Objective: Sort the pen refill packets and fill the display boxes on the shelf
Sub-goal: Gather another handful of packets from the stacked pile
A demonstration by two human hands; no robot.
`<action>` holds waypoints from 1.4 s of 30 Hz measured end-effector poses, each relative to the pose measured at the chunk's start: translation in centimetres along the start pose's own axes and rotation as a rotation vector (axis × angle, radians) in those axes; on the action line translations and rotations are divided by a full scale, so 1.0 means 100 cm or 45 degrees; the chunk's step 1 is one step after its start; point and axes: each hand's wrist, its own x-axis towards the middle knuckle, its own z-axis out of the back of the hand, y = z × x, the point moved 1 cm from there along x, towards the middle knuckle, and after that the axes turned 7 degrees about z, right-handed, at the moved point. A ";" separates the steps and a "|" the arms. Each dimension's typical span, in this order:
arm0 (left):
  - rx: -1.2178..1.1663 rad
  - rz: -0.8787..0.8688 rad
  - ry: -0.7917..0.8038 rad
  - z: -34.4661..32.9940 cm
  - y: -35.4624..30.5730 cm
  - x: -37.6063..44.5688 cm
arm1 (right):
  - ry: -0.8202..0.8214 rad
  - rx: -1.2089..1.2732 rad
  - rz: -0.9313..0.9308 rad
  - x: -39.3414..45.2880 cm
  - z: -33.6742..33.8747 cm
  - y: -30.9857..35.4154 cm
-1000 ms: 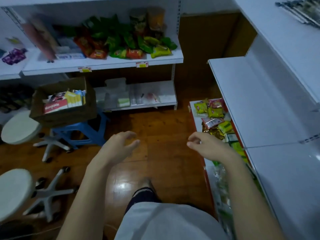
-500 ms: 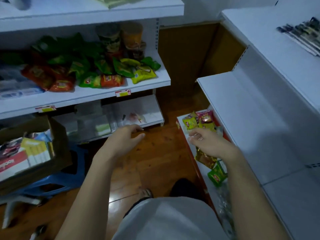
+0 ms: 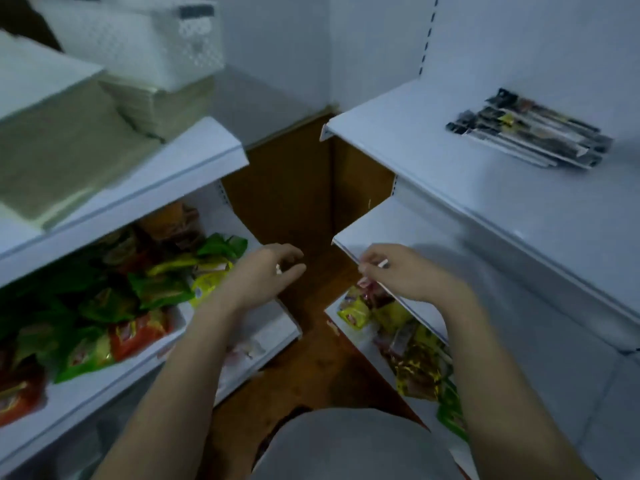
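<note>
A person stands in the corner where two white shop shelving units meet, seen from a camera on their head looking down at both bare forearms. At the upper right of the frame, a small stack of long, dark pen refill packets lies loose on the right unit's top shelf, fanned slightly and well apart from both hands. No display boxes can be made out anywhere in view, so the task looks barely begun: the packets seem unsorted and nothing has been filled, as far as can be judged. Near the middle of the frame, the left hand hovers over the gap between the units with its fingers loosely curled; a tiny pale speck shows near the thumb, too small to tell whether it is held. Just right of centre, the right hand sits at the front edge of the middle shelf, thumb and forefinger pressed together on what looks like a small white sliver, blurred beyond naming. Colourful snack packets fill the lower left shelf, and more lie at the lower right under the right wrist. At the upper left sit a white lattice basket and stacked pale paper.
</note>
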 end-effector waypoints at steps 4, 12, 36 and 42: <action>0.006 -0.378 -0.144 0.057 -0.059 0.082 | -0.271 0.013 0.087 0.016 0.067 0.020; 0.026 -1.097 -0.184 0.081 -0.180 0.216 | -0.828 -0.291 -0.008 0.029 0.181 -0.007; -0.120 -1.699 -0.164 -0.016 -0.291 0.349 | -1.479 -0.797 -0.432 0.031 0.223 -0.130; -0.117 -1.654 -0.186 -0.014 -0.287 0.349 | -1.455 -0.776 -0.575 0.031 0.227 -0.132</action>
